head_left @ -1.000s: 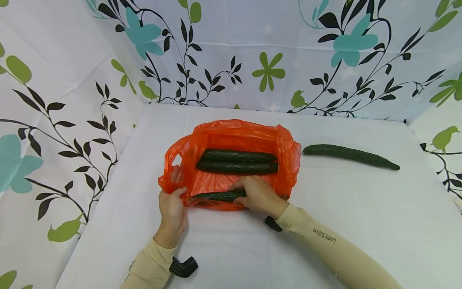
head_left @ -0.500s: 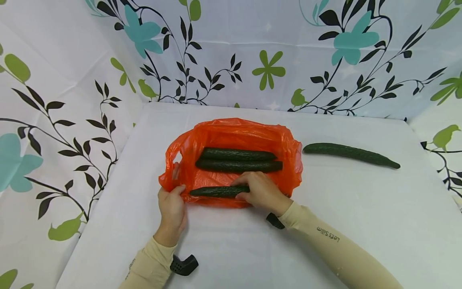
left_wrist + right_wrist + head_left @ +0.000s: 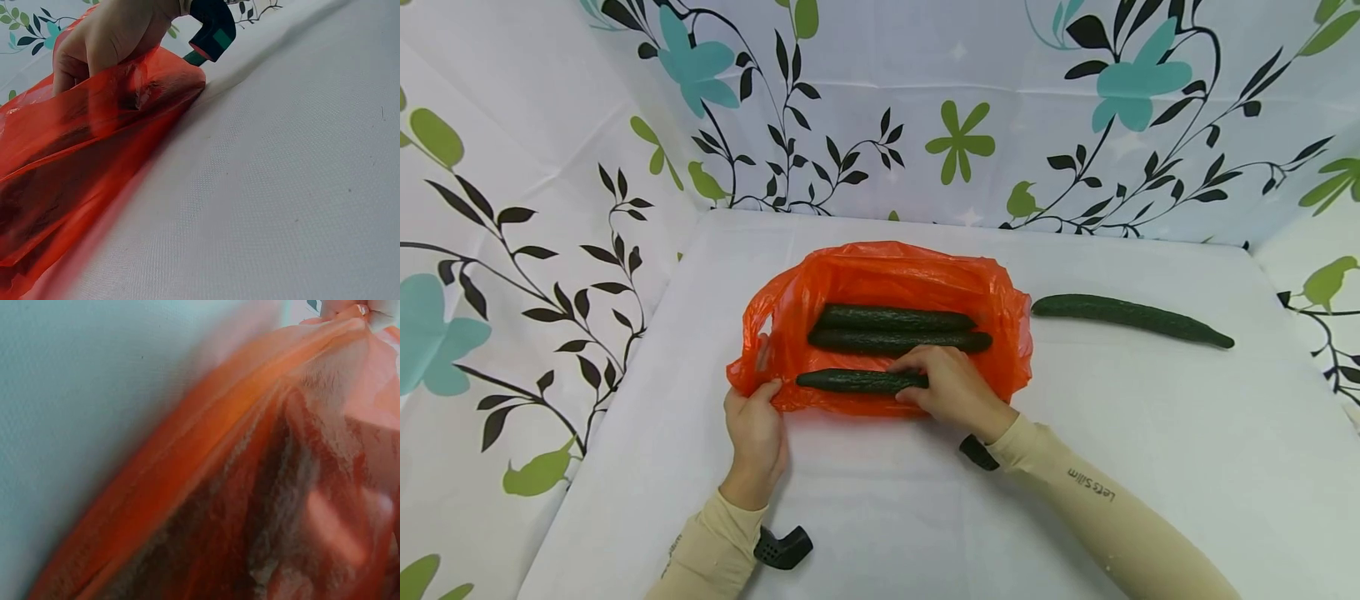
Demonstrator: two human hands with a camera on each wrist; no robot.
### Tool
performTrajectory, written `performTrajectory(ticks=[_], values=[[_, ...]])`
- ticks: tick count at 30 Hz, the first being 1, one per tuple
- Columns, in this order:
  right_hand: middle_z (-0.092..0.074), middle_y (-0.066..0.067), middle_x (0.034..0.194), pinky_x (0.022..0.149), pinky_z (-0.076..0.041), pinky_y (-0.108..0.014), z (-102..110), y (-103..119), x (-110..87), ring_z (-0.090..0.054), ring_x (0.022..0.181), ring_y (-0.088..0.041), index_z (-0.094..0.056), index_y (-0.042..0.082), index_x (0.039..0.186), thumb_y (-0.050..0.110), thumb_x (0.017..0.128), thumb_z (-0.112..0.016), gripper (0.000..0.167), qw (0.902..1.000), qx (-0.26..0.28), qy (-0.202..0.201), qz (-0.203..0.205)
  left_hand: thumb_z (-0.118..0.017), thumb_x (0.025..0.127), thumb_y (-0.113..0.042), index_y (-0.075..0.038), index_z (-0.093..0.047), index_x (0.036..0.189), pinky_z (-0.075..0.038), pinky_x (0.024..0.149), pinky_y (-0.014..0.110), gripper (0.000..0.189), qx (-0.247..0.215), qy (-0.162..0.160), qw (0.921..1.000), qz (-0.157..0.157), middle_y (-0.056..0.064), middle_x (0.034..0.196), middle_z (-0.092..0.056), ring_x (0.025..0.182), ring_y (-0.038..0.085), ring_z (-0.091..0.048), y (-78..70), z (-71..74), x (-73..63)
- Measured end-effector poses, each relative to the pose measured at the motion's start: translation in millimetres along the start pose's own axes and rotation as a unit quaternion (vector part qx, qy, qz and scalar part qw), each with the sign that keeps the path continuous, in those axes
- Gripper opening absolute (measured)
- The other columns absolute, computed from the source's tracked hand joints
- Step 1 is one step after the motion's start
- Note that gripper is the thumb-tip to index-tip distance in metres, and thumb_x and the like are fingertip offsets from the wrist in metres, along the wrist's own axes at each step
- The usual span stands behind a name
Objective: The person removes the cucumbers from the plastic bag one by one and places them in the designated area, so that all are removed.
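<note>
An orange-red plastic bag (image 3: 891, 260) lies on the table with its mouth spread wide. At its left near corner my left hand (image 3: 756, 437) grips the edge, thumb on the near side and fingers partly behind the plastic. My right hand (image 3: 953, 387) reaches inside and grips the right end of a dark green cucumber (image 3: 850, 381), hiding that end. Behind it, two more cucumbers (image 3: 898, 342) lie side by side in the bag. In the left wrist view the right hand (image 3: 115, 37) dips behind the thin plastic. Blurred bag plastic (image 3: 175, 475) fills much of the right wrist view.
Another cucumber (image 3: 1131, 318) lies on the white tablecloth (image 3: 1120, 433), right of the bag. A patterned curtain (image 3: 880, 108) with leaves and flowers hangs behind the table. A dark wrist device (image 3: 782, 548) sits by the left forearm.
My right hand has moved the held cucumber slightly away from me, toward the two others. The bag's near edge has shifted the same way. The left hand has barely moved.
</note>
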State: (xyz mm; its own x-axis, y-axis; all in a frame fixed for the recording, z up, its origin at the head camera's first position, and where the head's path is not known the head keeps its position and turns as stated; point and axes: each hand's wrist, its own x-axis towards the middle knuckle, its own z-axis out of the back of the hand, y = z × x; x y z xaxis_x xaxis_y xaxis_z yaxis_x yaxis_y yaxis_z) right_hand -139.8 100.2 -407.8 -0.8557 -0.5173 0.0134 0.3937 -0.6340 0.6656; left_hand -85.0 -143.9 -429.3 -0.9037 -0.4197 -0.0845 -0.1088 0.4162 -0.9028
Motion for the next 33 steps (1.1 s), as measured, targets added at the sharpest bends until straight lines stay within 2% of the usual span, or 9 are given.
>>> performTrajectory(ticks=[10,22,24,28,31,33], values=[[-0.072,0.007,0.111,0.089,-0.051,-0.037,6,-1,-1.2,-0.062,0.100,-0.015,-0.078,0.018,0.116,0.017,0.083,-0.085,0.033,0.9999,0.002,-0.012,-0.004,-0.032,0.097,0.012,0.005,-0.030,0.153,-0.031,0.117,0.031,0.057,0.001,0.001,1.0000,-0.005,0.008,0.156,-0.043,0.144,0.020,-0.038,-0.6,-0.1,-1.6],[-0.071,0.007,0.114,0.095,-0.052,-0.040,17,-2,-3.2,-0.061,0.112,-0.015,-0.076,0.017,0.118,0.014,0.084,-0.084,0.034,0.9956,0.092,-0.015,0.011,-0.032,0.097,0.012,0.002,-0.031,0.154,-0.032,0.116,0.030,0.058,0.020,-0.009,0.9997,0.009,0.006,0.156,-0.043,0.143,0.019,-0.037,-1.9,1.7,-1.2],[-0.071,0.008,0.114,0.096,-0.052,-0.040,20,-1,-3.4,-0.061,0.112,-0.014,-0.076,0.017,0.118,0.014,0.084,-0.084,0.035,0.9938,0.109,-0.018,0.016,-0.031,0.097,0.012,0.003,-0.032,0.154,-0.031,0.117,0.030,0.058,0.018,-0.010,0.9997,0.011,0.006,0.156,-0.043,0.144,0.019,-0.036,-2.0,1.5,-1.2],[-0.071,0.009,0.116,0.083,-0.055,-0.038,26,1,-4.8,-0.061,0.111,-0.012,-0.076,0.019,0.118,0.015,0.084,-0.083,0.035,0.9886,0.147,-0.022,0.023,-0.030,0.097,0.012,0.003,-0.032,0.154,-0.029,0.118,0.030,0.057,0.020,-0.011,0.9996,0.017,0.007,0.156,-0.042,0.144,0.020,-0.035,-2.6,1.3,-1.4],[-0.071,0.008,0.116,0.076,-0.057,-0.037,30,3,-6.1,-0.061,0.110,-0.012,-0.076,0.018,0.119,0.013,0.085,-0.083,0.035,0.9805,0.194,-0.022,0.025,-0.030,0.097,0.012,0.004,-0.032,0.153,-0.028,0.118,0.030,0.057,0.020,-0.012,0.9996,0.019,0.008,0.156,-0.041,0.145,0.019,-0.034,-2.8,1.1,-1.4],[-0.071,0.005,0.116,0.082,-0.058,-0.037,33,5,-6.5,-0.063,0.110,-0.014,-0.076,0.016,0.118,0.011,0.084,-0.083,0.035,0.9725,0.230,-0.023,0.029,-0.030,0.098,0.012,0.004,-0.033,0.153,-0.028,0.118,0.030,0.056,0.018,-0.013,0.9996,0.019,0.008,0.156,-0.042,0.144,0.019,-0.035,-2.3,1.1,-1.3]])
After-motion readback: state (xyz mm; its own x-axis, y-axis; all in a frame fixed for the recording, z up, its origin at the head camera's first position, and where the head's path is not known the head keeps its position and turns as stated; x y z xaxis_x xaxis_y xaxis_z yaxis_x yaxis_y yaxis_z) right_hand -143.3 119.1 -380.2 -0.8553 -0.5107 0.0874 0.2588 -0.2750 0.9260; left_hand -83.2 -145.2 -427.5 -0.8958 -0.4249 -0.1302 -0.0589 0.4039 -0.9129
